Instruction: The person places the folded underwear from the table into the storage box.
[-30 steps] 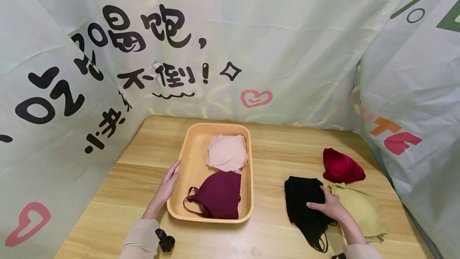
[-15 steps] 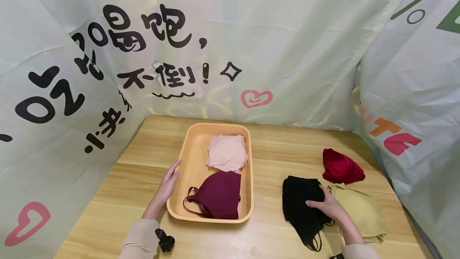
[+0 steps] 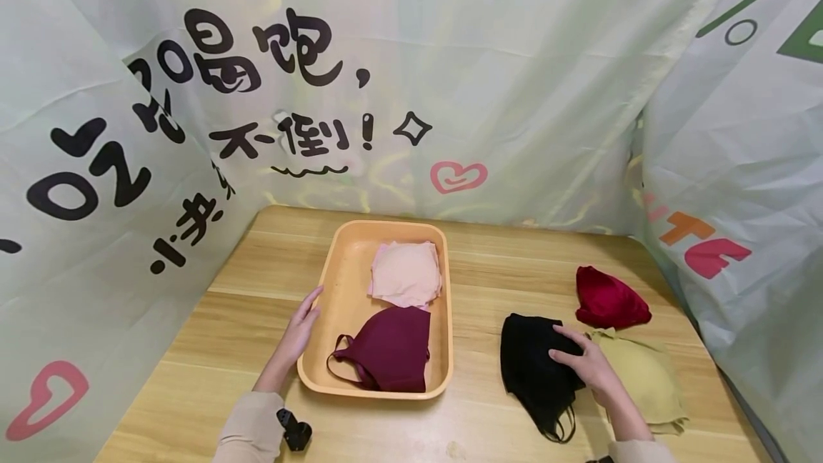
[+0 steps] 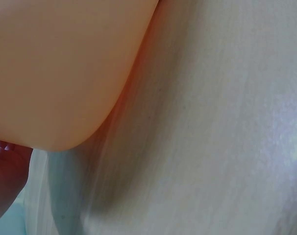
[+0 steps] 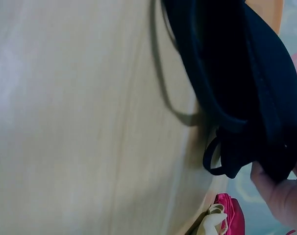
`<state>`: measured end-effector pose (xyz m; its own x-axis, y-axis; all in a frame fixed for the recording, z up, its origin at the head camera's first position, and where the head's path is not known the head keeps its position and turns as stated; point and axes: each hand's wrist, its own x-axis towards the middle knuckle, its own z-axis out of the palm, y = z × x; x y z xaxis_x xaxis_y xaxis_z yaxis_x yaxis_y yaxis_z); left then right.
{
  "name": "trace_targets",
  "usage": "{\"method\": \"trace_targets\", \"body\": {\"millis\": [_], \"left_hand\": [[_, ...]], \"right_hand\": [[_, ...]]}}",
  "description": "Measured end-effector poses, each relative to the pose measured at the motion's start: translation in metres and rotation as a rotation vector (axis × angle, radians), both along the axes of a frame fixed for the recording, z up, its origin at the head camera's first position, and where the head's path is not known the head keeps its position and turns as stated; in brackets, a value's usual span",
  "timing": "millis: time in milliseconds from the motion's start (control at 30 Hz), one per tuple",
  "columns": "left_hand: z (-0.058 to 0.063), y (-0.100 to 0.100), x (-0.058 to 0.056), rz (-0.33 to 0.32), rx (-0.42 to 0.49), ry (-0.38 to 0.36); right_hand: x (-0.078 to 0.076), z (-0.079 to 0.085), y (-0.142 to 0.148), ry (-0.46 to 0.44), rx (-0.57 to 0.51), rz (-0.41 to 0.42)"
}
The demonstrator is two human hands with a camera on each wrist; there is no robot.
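In the head view my right hand (image 3: 588, 363) pinches the edge of a folded black bra (image 3: 536, 370) between thumb and fingers. Its thin straps hang at the near end, and in the right wrist view the black bra (image 5: 266, 88) stands off the wooden surface. My left hand (image 3: 300, 327) rests against the left side of an orange-tan tray (image 3: 331, 284), fingers fairly straight along the rim. Inside the tray lie a pale pink folded garment (image 3: 406, 274) at the back and a plum bra (image 3: 395, 352) at the front.
Right of the black bra, a yellow-green padded garment (image 3: 646, 377) lies on the wooden table (image 3: 489, 284). Behind it is a dark red bra (image 3: 611, 297). Printed curtains (image 3: 540, 91) close off the back and both sides.
The black bra has shifted a little left and away from the yellow-green garment, my right hand moving with it. My left hand and the tray have stayed in place.
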<state>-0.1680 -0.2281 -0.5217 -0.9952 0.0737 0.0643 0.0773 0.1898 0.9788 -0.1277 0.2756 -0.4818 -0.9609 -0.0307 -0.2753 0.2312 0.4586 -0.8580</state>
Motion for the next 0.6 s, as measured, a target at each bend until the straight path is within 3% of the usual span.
{"method": "trace_targets", "body": {"millis": [300, 600], "left_hand": [[0.001, 0.000, 0.001, -0.006, 0.002, 0.000], [-0.003, 0.000, -0.001, 0.010, 0.002, 0.020]], "right_hand": [[0.001, 0.005, -0.004, 0.039, -0.057, -0.055], [0.003, 0.013, -0.010, 0.101, -0.202, -0.124]]}}
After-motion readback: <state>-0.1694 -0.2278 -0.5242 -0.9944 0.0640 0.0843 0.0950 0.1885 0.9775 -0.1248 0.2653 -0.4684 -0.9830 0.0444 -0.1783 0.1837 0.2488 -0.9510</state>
